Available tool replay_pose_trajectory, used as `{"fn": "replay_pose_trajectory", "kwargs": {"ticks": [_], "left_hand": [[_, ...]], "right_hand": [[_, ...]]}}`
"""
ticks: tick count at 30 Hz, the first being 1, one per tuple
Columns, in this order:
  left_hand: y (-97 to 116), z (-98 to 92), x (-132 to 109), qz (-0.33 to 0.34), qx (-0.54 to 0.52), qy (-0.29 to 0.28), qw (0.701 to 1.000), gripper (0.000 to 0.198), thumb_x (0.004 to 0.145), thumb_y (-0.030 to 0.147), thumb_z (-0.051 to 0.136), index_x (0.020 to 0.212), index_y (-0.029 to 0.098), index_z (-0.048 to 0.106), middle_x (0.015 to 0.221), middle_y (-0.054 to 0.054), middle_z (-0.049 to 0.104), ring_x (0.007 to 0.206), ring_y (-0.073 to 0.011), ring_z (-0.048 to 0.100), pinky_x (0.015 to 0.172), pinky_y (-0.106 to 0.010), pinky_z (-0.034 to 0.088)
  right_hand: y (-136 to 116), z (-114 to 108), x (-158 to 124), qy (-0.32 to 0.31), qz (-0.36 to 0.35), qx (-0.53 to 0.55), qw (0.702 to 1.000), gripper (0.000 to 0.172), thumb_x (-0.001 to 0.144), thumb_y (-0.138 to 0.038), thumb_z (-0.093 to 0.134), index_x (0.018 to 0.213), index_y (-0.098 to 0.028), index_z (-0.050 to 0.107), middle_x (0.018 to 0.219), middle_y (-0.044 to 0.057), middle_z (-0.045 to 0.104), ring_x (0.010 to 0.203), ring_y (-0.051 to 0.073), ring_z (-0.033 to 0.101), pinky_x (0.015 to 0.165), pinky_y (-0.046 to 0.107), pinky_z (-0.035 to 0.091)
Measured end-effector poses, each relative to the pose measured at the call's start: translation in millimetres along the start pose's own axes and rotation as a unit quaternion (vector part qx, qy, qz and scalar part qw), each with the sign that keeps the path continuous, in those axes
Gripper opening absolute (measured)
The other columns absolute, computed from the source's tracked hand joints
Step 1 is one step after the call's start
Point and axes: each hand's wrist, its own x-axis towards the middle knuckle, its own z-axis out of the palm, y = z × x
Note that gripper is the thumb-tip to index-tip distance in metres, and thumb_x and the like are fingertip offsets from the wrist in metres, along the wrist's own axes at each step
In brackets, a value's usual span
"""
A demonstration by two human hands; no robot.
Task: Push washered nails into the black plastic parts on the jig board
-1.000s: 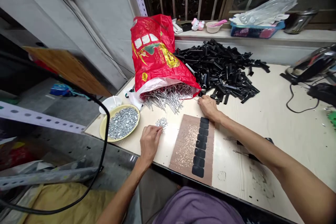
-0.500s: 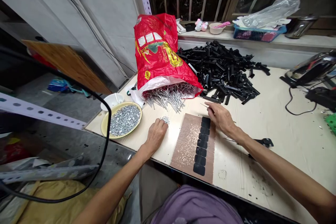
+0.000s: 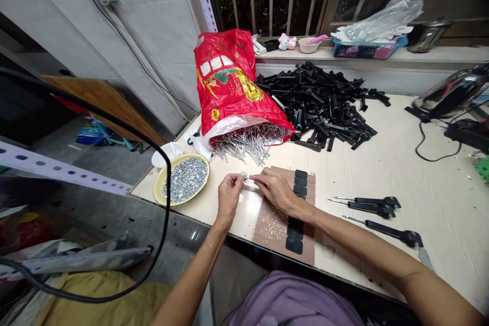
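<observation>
My left hand [image 3: 230, 196] is closed in a pinch at the front of the table; whatever its fingertips hold is too small to make out. Facing it, my right hand [image 3: 277, 189] reaches across the brown board [image 3: 267, 224], its fingers closed on a thin metal rod whose end points at the left fingertips. Close behind the fingertips lies a small heap of tiny silvery pieces [image 3: 245, 175]. Black rounded pads [image 3: 294, 245] run in a row on the board, partly covered by my right forearm. A yellow bowl [image 3: 157, 194] full of silvery washers [image 3: 186, 179] stands left of my left hand.
Metal rods [image 3: 246, 146] spill from a red bag [image 3: 233, 91]. Black plastic parts [image 3: 324, 107] are heaped behind. Several black-handled pieces with metal shafts [image 3: 395, 232] lie at right, before a kettle [image 3: 451, 91]. A white bowl [image 3: 167, 153] and a dangling black cable [image 3: 166, 204] are at left.
My right hand has moved left from beyond the board's far right corner with the thin rod, meeting my left hand. My left hand has lifted slightly from the small heap, fingertips pinched.
</observation>
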Motion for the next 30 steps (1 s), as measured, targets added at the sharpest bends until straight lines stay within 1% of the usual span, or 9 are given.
{"fn": "replay_pose_trajectory", "kwargs": {"ticks": [3,7,9,13,16,18,21,26,30], "left_hand": [[1,-1.3,0,-0.015,-0.036,0.004,0.999,0.026,0.077,0.040,0.060,0.081,0.014,0.059,0.069,-0.001,0.059,0.064,-0.0119,0.053,0.061,-0.024,0.042],[-2,-6.2,2,-0.004,-0.070,0.002,0.998,0.026,0.075,0.040,0.064,0.079,0.014,0.060,0.068,0.000,0.059,0.063,-0.0113,0.055,0.063,-0.024,0.043],[-5,-8.6,3,-0.002,-0.096,-0.009,0.995,0.027,0.073,0.039,0.066,0.082,0.014,0.062,0.071,0.000,0.062,0.064,-0.0111,0.056,0.064,-0.025,0.045],[-7,-12.0,5,-0.028,-0.130,-0.041,0.990,0.034,0.071,0.038,0.069,0.092,0.012,0.066,0.084,-0.005,0.067,0.068,-0.0122,0.059,0.068,-0.027,0.049],[-6,-12.8,5,-0.043,-0.125,-0.062,0.989,0.034,0.070,0.037,0.070,0.092,0.012,0.067,0.086,-0.006,0.068,0.069,-0.0128,0.061,0.069,-0.028,0.050],[-4,-12.3,5,-0.049,-0.121,-0.076,0.989,0.032,0.070,0.036,0.070,0.090,0.012,0.068,0.085,-0.006,0.068,0.067,-0.0123,0.061,0.068,-0.028,0.050],[0,-9.8,5,-0.060,-0.126,-0.090,0.986,0.031,0.070,0.035,0.071,0.090,0.012,0.068,0.084,-0.005,0.069,0.064,-0.0117,0.062,0.067,-0.028,0.051],[4,-4.0,6,-0.079,-0.170,-0.100,0.977,0.030,0.068,0.032,0.073,0.088,0.011,0.067,0.078,-0.004,0.068,0.060,-0.0107,0.062,0.064,-0.026,0.051],[5,-0.8,6,-0.087,-0.187,-0.103,0.973,0.030,0.065,0.031,0.076,0.086,0.011,0.066,0.078,-0.002,0.067,0.059,-0.0103,0.063,0.063,-0.024,0.050]], "right_hand": [[-3,5,5,-0.007,-0.006,-0.004,1.000,0.027,0.093,-0.021,0.046,0.115,-0.023,0.063,0.081,0.003,0.052,0.073,0.013,0.051,0.063,0.023,0.039],[-6,8,8,-0.005,-0.001,-0.020,1.000,0.026,0.093,-0.021,0.047,0.114,-0.022,0.063,0.082,0.003,0.053,0.071,0.013,0.051,0.062,0.023,0.039],[-7,8,9,-0.010,0.005,-0.029,1.000,0.025,0.093,-0.022,0.047,0.113,-0.022,0.063,0.084,0.004,0.055,0.074,0.013,0.053,0.064,0.023,0.040],[-9,5,8,-0.010,0.013,-0.063,0.998,0.022,0.094,-0.024,0.045,0.104,-0.017,0.064,0.090,0.006,0.060,0.083,0.015,0.056,0.071,0.025,0.041],[-10,1,6,-0.009,0.017,-0.102,0.995,0.022,0.095,-0.025,0.044,0.100,-0.018,0.064,0.090,0.006,0.061,0.082,0.016,0.056,0.068,0.025,0.039],[-10,-2,4,-0.007,0.017,-0.119,0.993,0.023,0.095,-0.025,0.043,0.100,-0.019,0.064,0.091,0.006,0.062,0.082,0.016,0.056,0.065,0.025,0.038],[-12,-7,2,-0.004,0.021,-0.126,0.992,0.022,0.095,-0.025,0.044,0.101,-0.017,0.064,0.091,0.007,0.063,0.084,0.017,0.056,0.067,0.025,0.039],[-14,-10,-1,0.012,0.037,-0.154,0.987,0.027,0.096,-0.029,0.040,0.098,-0.017,0.065,0.087,0.007,0.064,0.080,0.016,0.056,0.064,0.025,0.036],[-16,-12,-4,0.032,0.050,-0.158,0.986,0.024,0.095,-0.027,0.043,0.099,-0.018,0.064,0.087,0.005,0.065,0.076,0.015,0.057,0.060,0.025,0.033]]}}
